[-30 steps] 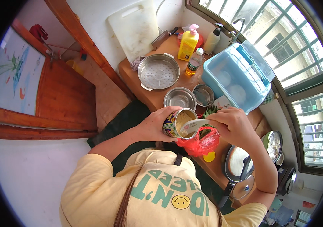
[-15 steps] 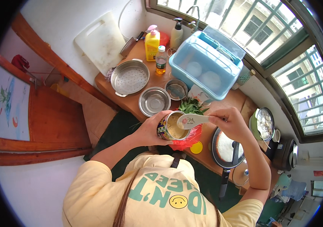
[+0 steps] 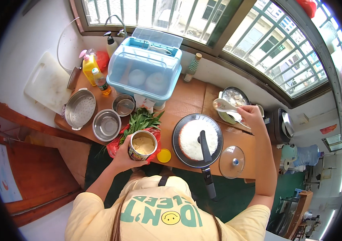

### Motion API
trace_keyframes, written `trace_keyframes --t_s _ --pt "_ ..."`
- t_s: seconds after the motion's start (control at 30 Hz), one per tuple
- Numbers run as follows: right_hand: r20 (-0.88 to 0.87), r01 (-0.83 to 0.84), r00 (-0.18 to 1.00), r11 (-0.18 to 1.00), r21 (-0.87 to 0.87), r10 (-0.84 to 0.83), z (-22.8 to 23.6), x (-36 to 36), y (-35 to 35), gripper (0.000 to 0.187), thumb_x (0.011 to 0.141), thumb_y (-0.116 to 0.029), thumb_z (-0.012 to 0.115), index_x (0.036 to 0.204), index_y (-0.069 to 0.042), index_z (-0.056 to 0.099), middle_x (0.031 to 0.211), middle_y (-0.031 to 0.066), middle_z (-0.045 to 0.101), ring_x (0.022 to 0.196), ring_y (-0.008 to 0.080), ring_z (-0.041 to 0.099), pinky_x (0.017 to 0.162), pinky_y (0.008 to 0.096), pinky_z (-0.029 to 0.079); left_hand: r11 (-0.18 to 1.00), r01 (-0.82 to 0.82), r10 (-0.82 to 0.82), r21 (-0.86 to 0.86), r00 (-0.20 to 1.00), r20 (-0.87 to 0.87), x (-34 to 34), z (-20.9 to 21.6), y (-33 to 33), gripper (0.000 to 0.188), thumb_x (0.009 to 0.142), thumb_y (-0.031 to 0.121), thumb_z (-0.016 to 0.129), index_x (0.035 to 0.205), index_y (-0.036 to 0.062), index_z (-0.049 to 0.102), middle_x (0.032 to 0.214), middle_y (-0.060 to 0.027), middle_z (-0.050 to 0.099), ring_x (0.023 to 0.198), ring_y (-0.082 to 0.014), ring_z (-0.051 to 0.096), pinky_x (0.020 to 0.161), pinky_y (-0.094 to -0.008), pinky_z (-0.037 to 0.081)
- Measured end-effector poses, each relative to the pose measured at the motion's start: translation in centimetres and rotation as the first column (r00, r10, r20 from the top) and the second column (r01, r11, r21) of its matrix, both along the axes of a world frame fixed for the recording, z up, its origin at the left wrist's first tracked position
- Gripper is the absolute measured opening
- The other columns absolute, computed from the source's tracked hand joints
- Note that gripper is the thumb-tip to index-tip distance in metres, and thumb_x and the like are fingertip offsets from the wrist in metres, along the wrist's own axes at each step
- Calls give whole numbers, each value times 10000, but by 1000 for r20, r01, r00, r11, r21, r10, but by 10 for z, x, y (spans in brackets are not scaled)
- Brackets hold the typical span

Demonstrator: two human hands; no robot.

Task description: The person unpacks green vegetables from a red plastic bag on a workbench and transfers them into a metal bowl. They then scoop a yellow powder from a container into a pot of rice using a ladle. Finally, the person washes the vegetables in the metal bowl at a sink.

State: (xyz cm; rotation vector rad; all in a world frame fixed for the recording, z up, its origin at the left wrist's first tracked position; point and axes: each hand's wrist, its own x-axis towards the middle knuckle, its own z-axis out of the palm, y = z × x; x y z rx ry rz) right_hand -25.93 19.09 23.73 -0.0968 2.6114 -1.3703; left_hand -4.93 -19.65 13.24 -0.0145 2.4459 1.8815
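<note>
My left hand (image 3: pixel 122 158) is wrapped round an open can (image 3: pixel 132 154) with pale yellow granules inside, held in front of me over the table's near edge. My right hand (image 3: pixel 252 115), raised at the right, pinches the handle of a white flowered spoon (image 3: pixel 229 107). The spoon's bowl appears beside the near left edge of a greenish pot (image 3: pixel 228 117) with food in it; whether it carries anything is hard to tell. Between my hands sits a black frying pan (image 3: pixel 176 149) filled with something white, a black spatula (image 3: pixel 205 148) lying across it. A yellow plastic lid (image 3: pixel 164 155) rests near the can.
Green leaves (image 3: pixel 143 120) lie on a red plastic bag (image 3: pixel 116 148). Steel bowls (image 3: pixel 106 136) and a perforated steamer tray (image 3: pixel 80 108) stand at the left, below a blue dish box (image 3: pixel 116 82). A glass lid (image 3: pixel 232 161) lies right of the pan, whose handle (image 3: pixel 208 184) juts past the table edge.
The spoon has left the can and moved right, toward the pot, in my right hand. My left hand still holds the can. The view has turned to the right.
</note>
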Motion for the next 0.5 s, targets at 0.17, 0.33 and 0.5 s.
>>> trace_keyframes --t_s 0.17,0.33,0.5 --pt "-238 253 951 937 239 -196 -55 -56 115 211 830 -187 614 817 10 690 616 58 594 541 127 552 531 259 441 998 -33 31 49 998 55 1 -12 23 898 543 146 855 1286 65 357 1211 -88 485 1157 -203 469 988 -341 371" --pt "-545 504 827 617 605 -142 -123 -86 136 215 826 -242 581 812 -56 688 765 156 660 715 330 644 645 417 503 995 -100 98 29 993 66 5 -5 44 875 534 122 851 1258 64 365 1176 -86 496 1128 -207 486 979 -345 382" --pt "-604 528 796 442 725 38 -172 -105 144 214 873 -236 517 778 -74 620 761 119 657 703 303 642 644 421 500 986 -165 163 15 982 94 12 -2 57 880 529 122 855 1259 63 366 1181 -82 500 1125 -201 493 973 -341 392"
